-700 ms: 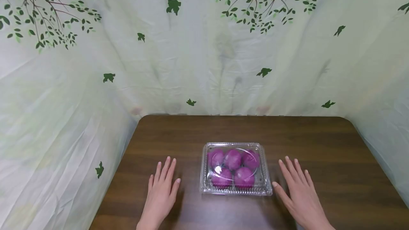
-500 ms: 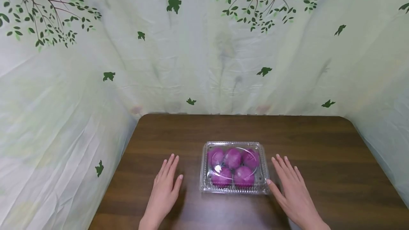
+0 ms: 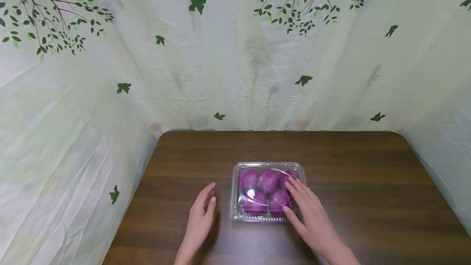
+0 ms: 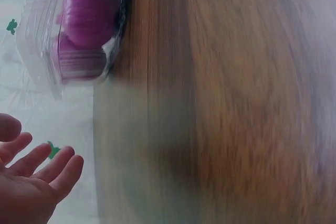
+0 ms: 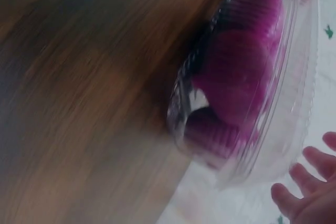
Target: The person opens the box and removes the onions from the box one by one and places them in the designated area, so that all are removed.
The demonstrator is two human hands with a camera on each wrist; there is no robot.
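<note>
A clear plastic clamshell box (image 3: 235, 216) lies on the table, its lid down. Several round, glossy purple balls (image 3: 268, 181), looking like red onions, fill it; the same purple balls (image 4: 90, 11) show through the box wall in the left wrist view. My right hand (image 3: 312, 218) is over the box's right side in the head view, fingers spread and slightly bent, hiding its front right corner. In the right wrist view, the fingertips (image 5: 299, 174) stand just off the lid. My left hand (image 3: 200, 216) hovers left of the box, loosely curved, apart from it and holding nothing.
The brown wood table (image 3: 368, 175) reaches to a pale cloth backdrop (image 3: 220, 72) printed with leaves and branches, which hangs behind it and at both sides. The table's far edge runs along the cloth.
My right hand has moved left, from beside the box to over its right side. The left hand has come right, nearer to the box, and turned inward. The box stays in place.
</note>
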